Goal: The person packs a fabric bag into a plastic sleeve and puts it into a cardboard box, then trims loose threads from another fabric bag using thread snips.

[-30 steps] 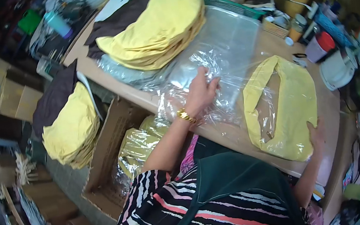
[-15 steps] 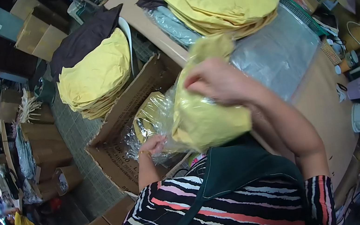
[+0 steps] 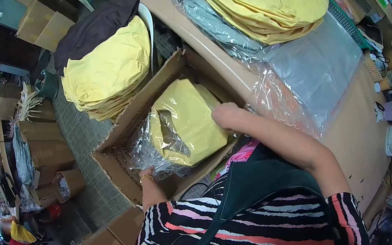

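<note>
A folded yellow fabric piece (image 3: 197,126) lies in an open cardboard box (image 3: 113,174), with a crinkled clear plastic bag (image 3: 145,153) around its left side. My right hand (image 3: 229,116) has its fingers curled at the fabric's right edge, and the fingertips are turned away from view. At the lower left of the bundle, my left hand (image 3: 146,173) is closed at the edge of the clear plastic. Beneath the upper piece, more yellow fabric shows at the back right.
Stacks of yellow fabric (image 3: 108,69) and dark fabric (image 3: 98,30) stand left of the box. On the table, another yellow stack (image 3: 271,0) sits beside clear plastic bags (image 3: 318,69). Small items line the right edge. Cartons (image 3: 44,151) stand along the left.
My right hand has lowered the yellow fabric piece from above the table edge into the box. My left hand has shifted down and left along the plastic.
</note>
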Demonstrator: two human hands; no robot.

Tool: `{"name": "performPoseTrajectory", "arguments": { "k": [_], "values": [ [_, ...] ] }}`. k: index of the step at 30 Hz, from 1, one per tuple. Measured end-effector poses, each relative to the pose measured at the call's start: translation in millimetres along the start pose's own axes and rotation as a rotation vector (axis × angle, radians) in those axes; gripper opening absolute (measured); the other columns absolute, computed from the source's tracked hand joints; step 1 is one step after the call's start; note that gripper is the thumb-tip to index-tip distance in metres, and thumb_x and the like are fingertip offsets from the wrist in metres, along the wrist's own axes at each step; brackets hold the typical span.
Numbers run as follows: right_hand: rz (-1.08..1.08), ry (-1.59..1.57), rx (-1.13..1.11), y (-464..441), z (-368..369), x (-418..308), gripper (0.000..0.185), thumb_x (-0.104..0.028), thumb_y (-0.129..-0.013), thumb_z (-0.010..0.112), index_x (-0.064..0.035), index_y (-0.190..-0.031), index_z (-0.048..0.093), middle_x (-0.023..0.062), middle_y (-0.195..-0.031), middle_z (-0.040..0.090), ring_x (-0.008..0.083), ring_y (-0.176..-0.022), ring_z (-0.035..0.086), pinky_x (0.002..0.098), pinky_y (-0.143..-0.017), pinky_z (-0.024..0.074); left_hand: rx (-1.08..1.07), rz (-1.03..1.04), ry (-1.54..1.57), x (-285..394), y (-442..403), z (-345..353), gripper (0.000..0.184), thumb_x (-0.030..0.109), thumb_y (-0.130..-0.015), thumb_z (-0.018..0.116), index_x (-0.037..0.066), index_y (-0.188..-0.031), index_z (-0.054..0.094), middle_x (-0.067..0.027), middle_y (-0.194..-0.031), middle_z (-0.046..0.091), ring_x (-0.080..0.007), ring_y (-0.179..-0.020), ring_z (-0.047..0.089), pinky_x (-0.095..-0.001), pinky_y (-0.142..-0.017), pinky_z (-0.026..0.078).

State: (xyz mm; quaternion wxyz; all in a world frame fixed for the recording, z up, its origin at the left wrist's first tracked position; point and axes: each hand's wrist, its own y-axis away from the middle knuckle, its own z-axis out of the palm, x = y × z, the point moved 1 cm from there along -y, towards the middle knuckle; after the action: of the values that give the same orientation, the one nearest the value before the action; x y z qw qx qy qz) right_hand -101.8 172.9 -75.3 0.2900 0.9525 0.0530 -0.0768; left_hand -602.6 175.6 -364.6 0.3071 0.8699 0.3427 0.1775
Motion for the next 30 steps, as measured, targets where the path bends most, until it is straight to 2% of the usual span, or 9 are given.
{"name": "performPoseTrajectory", "arguments": {
  "k": [3, 8, 12, 16, 19, 20, 24, 26, 30],
  "values": [
    [-0.318, -0.181, -0.16, 34.1, -7.8, -15.7, 0.035, -0.019, -0.082, 0.069, -0.0004, -0.111, 0.065, 0.0205, -0.111, 0.064, 0.0345, -0.103, 0.063, 0.0422, -0.086, 0.051, 0.507, -0.47, -0.185, 51.2, 46.4, -2.4, 0.057, 0.038, -0.078, 0.068, 0.003, -0.121, 0.053, -0.0159, -0.125, 0.051, -0.0328, -0.116, 0.052, -0.0545, -0.093, 0.044],
    [-0.723, -0.735, -0.082, 148.5, -71.1, -4.4, 0.049, -0.025, -0.087, 0.067, -0.0037, -0.129, 0.054, 0.0211, -0.117, 0.062, 0.0319, -0.105, 0.062, 0.0383, -0.091, 0.0482, 0.56, -0.266, -0.042, 155.2, 100.5, -15.6, 0.071, 0.039, -0.076, 0.064, 0.005, -0.136, 0.044, -0.0137, -0.134, 0.043, -0.0322, -0.12, 0.049, -0.0533, -0.095, 0.043],
    [-0.342, -1.116, 0.191, 261.3, -82.7, 81.9, 0.037, -0.013, -0.091, 0.061, -0.0035, -0.126, 0.056, 0.0107, -0.115, 0.064, 0.0188, -0.103, 0.061, 0.0293, -0.091, 0.0472, 0.442, -0.151, -0.079, 216.6, 82.9, -22.1, 0.058, 0.043, -0.077, 0.057, 0.007, -0.121, 0.06, -0.0173, -0.123, 0.056, -0.0339, -0.11, 0.058, -0.0483, -0.096, 0.044],
    [0.476, -1.107, 0.958, 353.4, 28.7, 219.0, 0.031, -0.009, -0.09, 0.057, -0.0031, -0.121, 0.059, 0.0106, -0.116, 0.063, 0.0203, -0.104, 0.061, 0.0292, -0.092, 0.0469, -0.277, 0.037, 0.943, 217.5, 241.7, -66.8, 0.064, 0.046, -0.073, 0.052, -0.001, -0.115, 0.065, -0.0242, -0.121, 0.06, -0.0327, -0.116, 0.057, -0.0435, -0.097, 0.043],
    [1.036, -0.388, 1.126, 406.6, 89.3, 285.5, 0.026, -0.006, -0.089, 0.055, -0.0008, -0.114, 0.058, 0.0186, -0.119, 0.061, 0.0335, -0.11, 0.058, 0.0365, -0.097, 0.0452, 1.011, -0.707, 0.635, 252.5, 72.4, -57.4, 0.055, 0.035, -0.071, 0.062, 0.002, -0.115, 0.061, -0.0257, -0.125, 0.051, -0.0388, -0.113, 0.053, -0.0489, -0.095, 0.044],
    [1.075, -0.282, 1.215, 415.4, 107.0, 305.9, 0.026, -0.004, -0.089, 0.052, -0.0018, -0.114, 0.059, 0.0199, -0.123, 0.059, 0.0371, -0.115, 0.056, 0.0394, -0.1, 0.0438, 0.992, -0.664, 0.635, 266.6, 79.2, -63.4, 0.055, 0.035, -0.071, 0.062, 0.002, -0.115, 0.061, -0.0257, -0.125, 0.051, -0.0388, -0.113, 0.053, -0.0489, -0.095, 0.044],
    [1.159, -0.289, 1.352, 432.3, 128.9, 370.3, 0.029, 0.001, -0.088, 0.045, -0.0025, -0.112, 0.061, 0.0213, -0.13, 0.055, 0.0383, -0.122, 0.05, 0.0421, -0.104, 0.0406, 1.493, 0.533, 0.42, 361.2, 144.0, -125.0, 0.047, 0.039, -0.079, 0.066, 0.002, -0.107, 0.062, -0.0244, -0.102, 0.058, -0.0365, -0.097, 0.054, -0.0478, -0.085, 0.048],
    [1.197, -0.212, 1.371, 441.8, 138.1, 409.4, 0.036, 0.005, -0.086, 0.042, -0.0036, -0.114, 0.062, 0.0234, -0.133, 0.052, 0.0374, -0.124, 0.049, 0.041, -0.106, 0.0392, 1.511, 1.323, 0.657, 436.4, 186.4, -125.1, 0.029, 0.018, -0.087, 0.064, -0.001, -0.109, 0.06, -0.0188, -0.107, 0.059, -0.0355, -0.105, 0.053, -0.0454, -0.095, 0.041],
    [1.252, -0.147, 1.055, 442.3, 128.6, 462.8, 0.044, 0.004, -0.084, 0.043, -0.0082, -0.123, 0.061, 0.0206, -0.127, 0.057, 0.0359, -0.121, 0.052, 0.0428, -0.104, 0.0399, 0.385, 1.995, 0.558, 498.7, 471.7, -114.5, 0.03, 0.004, -0.084, 0.062, 0.001, -0.114, 0.061, -0.0162, -0.123, 0.06, -0.0315, -0.118, 0.054, -0.0416, -0.105, 0.037]
  ]
}}
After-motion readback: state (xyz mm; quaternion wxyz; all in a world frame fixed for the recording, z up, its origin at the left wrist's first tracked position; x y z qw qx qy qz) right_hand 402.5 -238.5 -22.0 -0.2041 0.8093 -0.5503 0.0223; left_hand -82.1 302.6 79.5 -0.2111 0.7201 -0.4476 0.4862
